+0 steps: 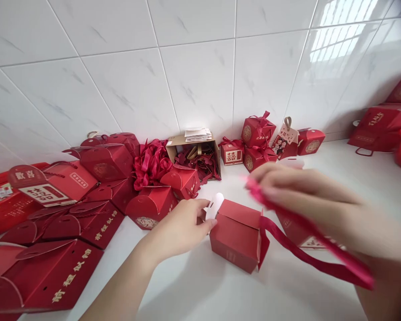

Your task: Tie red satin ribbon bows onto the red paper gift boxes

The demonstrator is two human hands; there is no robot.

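Observation:
A red gift box (235,234) stands on the white surface in front of me, with a white inner flap (214,206) sticking up at its left end. My left hand (183,225) pinches that flap between thumb and fingers. A dark red ribbon (307,258) runs from the box's right end and loops rightward. Its upper part is pinched in my right hand (297,196), which is blurred by motion and held above and right of the box. Behind the right hand, another red box (289,227) is partly hidden.
Red boxes (63,276) crowd the left side beside a red basket (10,218). A ribbon pile (152,162) and a cardboard box of dark red pieces (217,156) sit near the tiled wall. Small boxes (259,131) stand behind; red bags (377,125) are far right.

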